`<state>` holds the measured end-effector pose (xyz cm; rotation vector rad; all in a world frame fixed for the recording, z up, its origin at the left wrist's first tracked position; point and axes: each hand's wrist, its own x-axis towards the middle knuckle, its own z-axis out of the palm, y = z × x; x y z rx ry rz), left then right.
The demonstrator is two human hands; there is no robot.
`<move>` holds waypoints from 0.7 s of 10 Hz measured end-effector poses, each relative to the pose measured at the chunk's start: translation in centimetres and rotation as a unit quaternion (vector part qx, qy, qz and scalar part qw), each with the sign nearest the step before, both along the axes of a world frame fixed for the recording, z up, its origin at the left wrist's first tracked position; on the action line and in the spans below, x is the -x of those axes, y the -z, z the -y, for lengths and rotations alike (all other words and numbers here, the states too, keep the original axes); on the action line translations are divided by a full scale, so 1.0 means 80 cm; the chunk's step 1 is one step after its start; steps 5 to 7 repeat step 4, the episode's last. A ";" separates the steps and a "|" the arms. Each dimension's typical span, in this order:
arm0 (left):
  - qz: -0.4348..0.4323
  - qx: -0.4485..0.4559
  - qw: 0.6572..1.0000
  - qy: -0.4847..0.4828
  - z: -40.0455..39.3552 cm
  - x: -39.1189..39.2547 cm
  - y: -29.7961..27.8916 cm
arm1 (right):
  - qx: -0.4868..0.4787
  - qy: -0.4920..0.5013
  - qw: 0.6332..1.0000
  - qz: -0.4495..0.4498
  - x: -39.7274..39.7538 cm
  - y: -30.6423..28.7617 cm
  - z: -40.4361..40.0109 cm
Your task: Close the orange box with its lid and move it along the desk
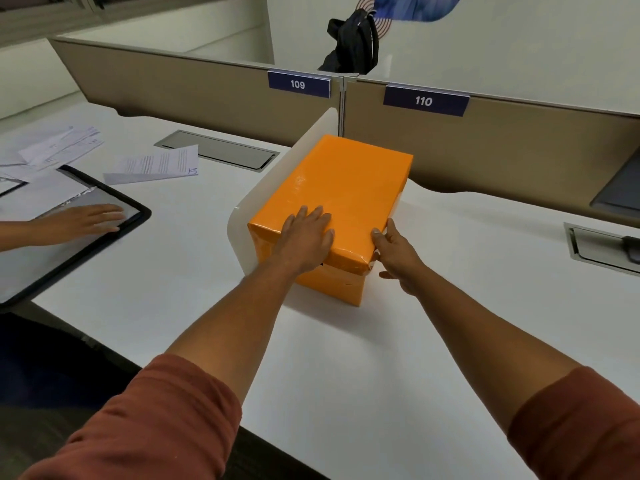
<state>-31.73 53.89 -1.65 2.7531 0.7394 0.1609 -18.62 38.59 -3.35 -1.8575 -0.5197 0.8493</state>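
An orange box [332, 285] stands on the white desk [381, 358], pushed up against a low white divider. Its orange lid [346, 181] sits on top and covers it. My left hand [306, 233] lies flat on the near part of the lid, fingers spread. My right hand [394, 252] holds the lid's near right corner, thumb on the top edge and fingers down the side.
The white divider [277, 188] runs along the box's left side. Another person's hand [83, 220] rests on a black tablet [69, 244] at the left, with loose papers [152, 166] behind it. Beige partitions labelled 109 and 110 close the back. Cable hatches [216, 150] sit in the desk.
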 end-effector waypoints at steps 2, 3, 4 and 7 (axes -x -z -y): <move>-0.010 0.011 0.999 -0.031 0.013 -0.011 -0.003 | 0.025 -0.021 0.999 0.044 -0.007 -0.006 0.029; 0.003 0.013 0.999 -0.036 0.030 -0.023 -0.005 | 0.058 -0.017 0.992 0.110 -0.016 -0.006 0.058; 0.028 0.007 0.999 -0.013 0.058 -0.042 -0.011 | 0.076 -0.026 0.975 0.208 -0.032 -0.010 0.091; 0.028 0.007 0.999 -0.013 0.058 -0.042 -0.011 | 0.076 -0.026 0.975 0.208 -0.032 -0.010 0.091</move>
